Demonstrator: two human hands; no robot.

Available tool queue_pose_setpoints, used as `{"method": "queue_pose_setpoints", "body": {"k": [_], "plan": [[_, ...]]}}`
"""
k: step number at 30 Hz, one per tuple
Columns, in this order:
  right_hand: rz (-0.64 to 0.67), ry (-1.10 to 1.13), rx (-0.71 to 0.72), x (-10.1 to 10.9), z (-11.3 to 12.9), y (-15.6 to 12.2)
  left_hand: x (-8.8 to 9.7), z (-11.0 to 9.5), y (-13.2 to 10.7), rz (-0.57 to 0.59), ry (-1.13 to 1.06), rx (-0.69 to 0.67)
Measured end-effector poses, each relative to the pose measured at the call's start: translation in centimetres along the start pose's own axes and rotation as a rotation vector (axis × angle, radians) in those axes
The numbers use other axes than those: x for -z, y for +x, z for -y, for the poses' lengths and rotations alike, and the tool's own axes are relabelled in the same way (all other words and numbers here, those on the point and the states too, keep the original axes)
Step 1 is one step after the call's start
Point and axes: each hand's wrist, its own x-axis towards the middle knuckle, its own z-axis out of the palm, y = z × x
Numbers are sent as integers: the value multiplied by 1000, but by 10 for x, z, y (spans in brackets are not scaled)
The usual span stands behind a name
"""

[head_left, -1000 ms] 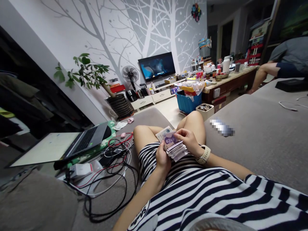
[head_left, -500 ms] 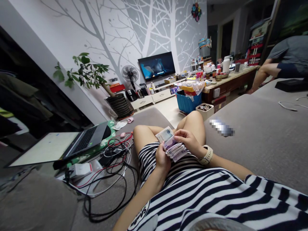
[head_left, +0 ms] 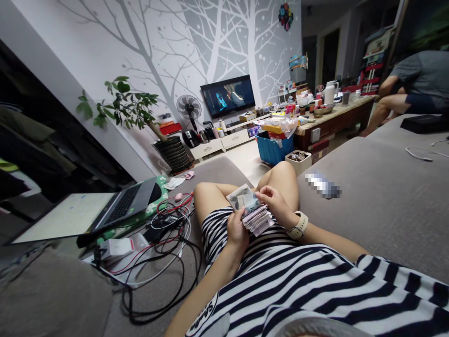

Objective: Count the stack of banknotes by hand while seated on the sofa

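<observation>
Top banknote (head_left: 243, 199) shifts across the wad (head_left: 257, 221).
Left hand (head_left: 237, 232), at seven o'clock, clenches the wad; right hand (head_left: 276, 204), at two o'clock, pinches the note's edge.

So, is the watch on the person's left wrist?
No, the pale watch is on the wrist of the right hand.

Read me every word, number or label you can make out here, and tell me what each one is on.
On the striped shirt: curved lettering, seemingly "SHA", the rest unclear.
On the banknotes: printing too small to read.
On the wall clock: figures too small to read.
On the laptop keyboard: key labels too small to read.
On the pixelated patch: nothing readable.
</observation>
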Motion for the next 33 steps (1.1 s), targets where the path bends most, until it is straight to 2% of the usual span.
{"method": "queue_pose_setpoints", "body": {"k": [6,15,23,33], "plan": [[27,-82,-23,3,-6,1,-4,-1,-3,31,6,8],[37,-141,60,3,-8,1,0,1,7,-12,-122,67],[72,-118,68,-1,-2,-3,0,2,7,-35,-97,-46],[35,-56,62,-2,-1,-3,0,1,5,-1,-36,-61]]}}
